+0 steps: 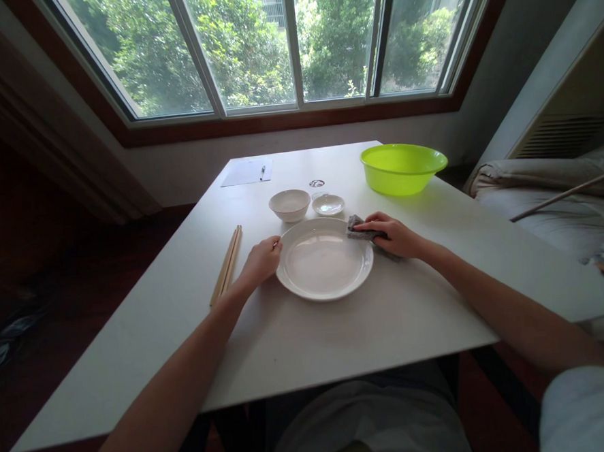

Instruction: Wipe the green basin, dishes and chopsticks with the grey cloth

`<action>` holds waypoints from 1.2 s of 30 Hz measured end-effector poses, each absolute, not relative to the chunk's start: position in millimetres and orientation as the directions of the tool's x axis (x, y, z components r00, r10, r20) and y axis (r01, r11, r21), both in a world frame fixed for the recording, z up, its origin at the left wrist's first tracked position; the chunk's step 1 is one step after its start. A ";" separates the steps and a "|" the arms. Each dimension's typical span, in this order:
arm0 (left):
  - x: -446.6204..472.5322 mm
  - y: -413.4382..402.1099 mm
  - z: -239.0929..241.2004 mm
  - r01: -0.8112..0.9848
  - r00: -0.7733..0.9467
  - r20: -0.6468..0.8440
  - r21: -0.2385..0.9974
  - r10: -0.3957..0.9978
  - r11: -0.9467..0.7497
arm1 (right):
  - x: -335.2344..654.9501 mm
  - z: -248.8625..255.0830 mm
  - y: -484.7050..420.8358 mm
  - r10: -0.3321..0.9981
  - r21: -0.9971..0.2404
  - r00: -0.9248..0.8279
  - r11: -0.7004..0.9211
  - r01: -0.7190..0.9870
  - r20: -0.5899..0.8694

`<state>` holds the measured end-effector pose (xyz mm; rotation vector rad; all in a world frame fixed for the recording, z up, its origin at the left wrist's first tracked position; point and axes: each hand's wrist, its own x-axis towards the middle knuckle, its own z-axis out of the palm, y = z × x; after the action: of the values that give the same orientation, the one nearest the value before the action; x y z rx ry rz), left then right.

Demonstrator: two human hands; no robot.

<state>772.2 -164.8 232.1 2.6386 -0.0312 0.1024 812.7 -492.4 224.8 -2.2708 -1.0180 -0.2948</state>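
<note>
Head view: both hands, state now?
Left hand: fingers curled on the plate rim.
Right hand: closed on the grey cloth at the plate's edge.

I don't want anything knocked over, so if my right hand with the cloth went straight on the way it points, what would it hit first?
Probably the small dish just behind the plate; the right hand and cloth point left and away, skimming the plate's far rim. Depth is hard to judge.

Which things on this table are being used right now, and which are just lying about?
In use: plate, held at its left rim by the left hand; grey cloth, under the right hand at the plate's right rim.
Lying about: chopsticks, small bowl, saucer, green basin, paper, pen.
</note>
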 end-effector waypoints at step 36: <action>778.1 -155.8 233.0 -0.099 0.991 0.127 0.514 -0.039 -0.852 | 895.5 262.4 -383.9 0.850 -0.257 0.455 -0.392 0.883 0.266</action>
<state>778.1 -155.8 233.0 2.5897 -0.0965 0.1509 895.5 -383.9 262.4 -2.3506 -1.4669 -0.1289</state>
